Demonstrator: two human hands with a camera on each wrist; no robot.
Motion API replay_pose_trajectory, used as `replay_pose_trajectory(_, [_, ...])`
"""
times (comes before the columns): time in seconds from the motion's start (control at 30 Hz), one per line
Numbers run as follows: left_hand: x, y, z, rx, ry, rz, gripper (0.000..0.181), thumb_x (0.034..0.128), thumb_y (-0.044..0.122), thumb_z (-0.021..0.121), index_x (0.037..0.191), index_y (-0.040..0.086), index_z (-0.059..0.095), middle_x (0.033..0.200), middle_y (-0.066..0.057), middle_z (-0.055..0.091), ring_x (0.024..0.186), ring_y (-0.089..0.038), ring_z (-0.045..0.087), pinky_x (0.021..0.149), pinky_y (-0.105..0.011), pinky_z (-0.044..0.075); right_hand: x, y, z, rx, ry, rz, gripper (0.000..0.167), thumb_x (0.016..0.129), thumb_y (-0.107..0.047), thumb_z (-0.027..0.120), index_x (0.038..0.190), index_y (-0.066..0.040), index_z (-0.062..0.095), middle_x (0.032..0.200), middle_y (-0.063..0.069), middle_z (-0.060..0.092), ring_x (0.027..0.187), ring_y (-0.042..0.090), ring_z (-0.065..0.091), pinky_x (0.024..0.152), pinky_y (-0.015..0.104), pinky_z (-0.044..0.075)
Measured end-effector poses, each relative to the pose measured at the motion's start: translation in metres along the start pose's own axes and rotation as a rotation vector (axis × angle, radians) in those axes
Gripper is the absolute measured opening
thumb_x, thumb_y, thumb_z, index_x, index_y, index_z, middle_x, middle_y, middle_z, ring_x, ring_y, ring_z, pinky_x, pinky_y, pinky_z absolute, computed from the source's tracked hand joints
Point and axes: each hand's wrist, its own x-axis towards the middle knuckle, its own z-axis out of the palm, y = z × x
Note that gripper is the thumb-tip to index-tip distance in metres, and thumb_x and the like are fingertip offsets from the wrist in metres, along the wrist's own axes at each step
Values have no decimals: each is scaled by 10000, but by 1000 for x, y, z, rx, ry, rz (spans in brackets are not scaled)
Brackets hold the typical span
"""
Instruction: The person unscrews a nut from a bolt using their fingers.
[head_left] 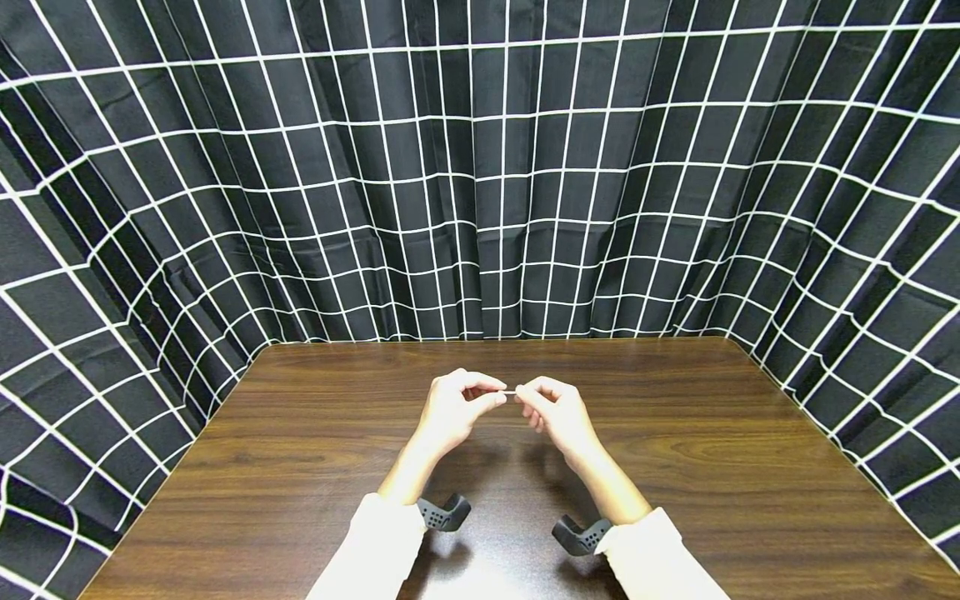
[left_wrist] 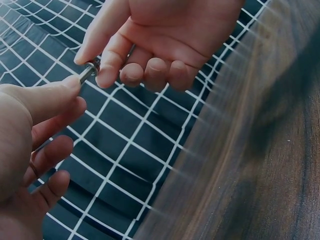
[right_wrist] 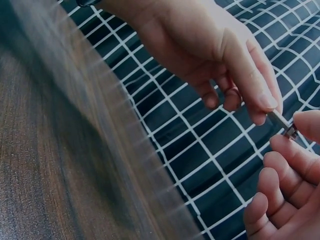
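Background: a black curtain [head_left: 495, 196] with a white grid, folded around three sides of a wood-grain counter [head_left: 300, 467]. On the wrists we list two dark mounts, the left mount [head_left: 445, 513] and the right mount [head_left: 577, 536], each just beside a white cuff.

Item: one small threaded bolt [left_wrist: 87, 75] (metal, by its look), held above the middle of the counter, between the hands. Left hand [head_left: 448, 410]: thumb and fingertips pinching the shaft. Right hand [head_left: 561, 415]: thumb and forefinger gripping the other end, where we note a wider metal collar [right_wrist: 291, 131] — nut, washer or bolt head, too small for us to tell.

Progress, in our judgement: the grasp at both ends is complete, and the work sits mid-course. What remains appears to be the handling at the collar — whether fastening or loosening, we cannot tell.
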Motion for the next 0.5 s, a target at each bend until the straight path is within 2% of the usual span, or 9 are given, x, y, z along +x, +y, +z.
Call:
replay_pose_trajectory(0.17, [0, 1, -2, 3, 2, -6, 121, 786, 167, 810, 900, 144, 778, 700, 125, 613, 624, -84, 512, 544, -255, 421, -1, 0, 0, 25, -1, -5, 123, 906, -58, 645, 904, 65, 644, 658, 79, 566, 521, 113, 495, 501, 216, 416])
replay_pose_trajectory(0.5, [1, 0, -2, 17, 5, -12, 114, 783, 180, 812, 889, 161, 776, 689, 137, 606, 612, -80, 504, 537, -261, 414, -1, -2, 0, 57, -12, -59, 153, 886, 1, 648, 992, 110, 631, 676, 35, 582, 533, 104, 512, 503, 213, 422])
